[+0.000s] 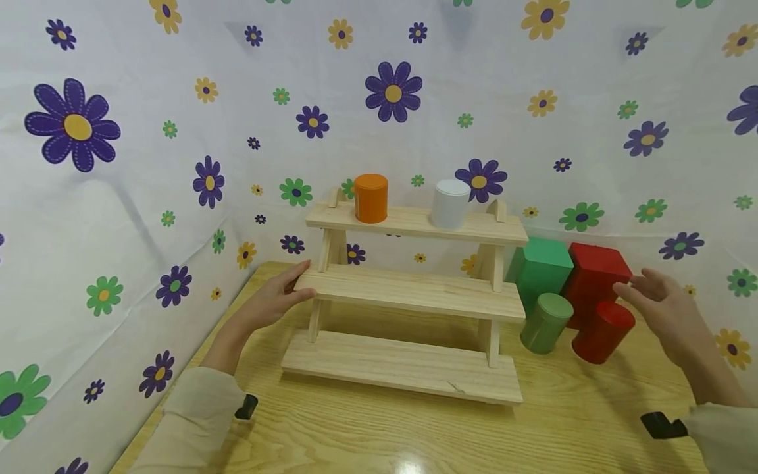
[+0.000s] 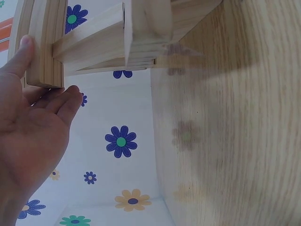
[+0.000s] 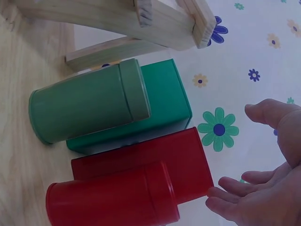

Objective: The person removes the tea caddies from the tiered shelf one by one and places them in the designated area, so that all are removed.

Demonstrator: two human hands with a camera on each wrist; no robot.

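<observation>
One rack (image 1: pixel 493 336) has three shelves (image 1: pixel 385 362). An orange tin (image 1: pixel 371 199) and a white tin (image 1: pixel 448 205) are on top. Two more tins (image 1: pixel 546 326) and two boxes (image 1: pixel 535 263) stand to its right. The left hand (image 1: pixel 275 296) grips the middle shelf (image 1: pixel 408 287). The right hand (image 1: pixel 669 313), thumb and fingers apart, is near the red box (image 1: pixel 597 263).

Showing matt wood on the tiered shelf (image 1: pixel 408 288), glossy wood grain on the table (image 1: pixel 355 434); looking like smooth, shiny metal on the red canister (image 1: pixel 603 334).
</observation>
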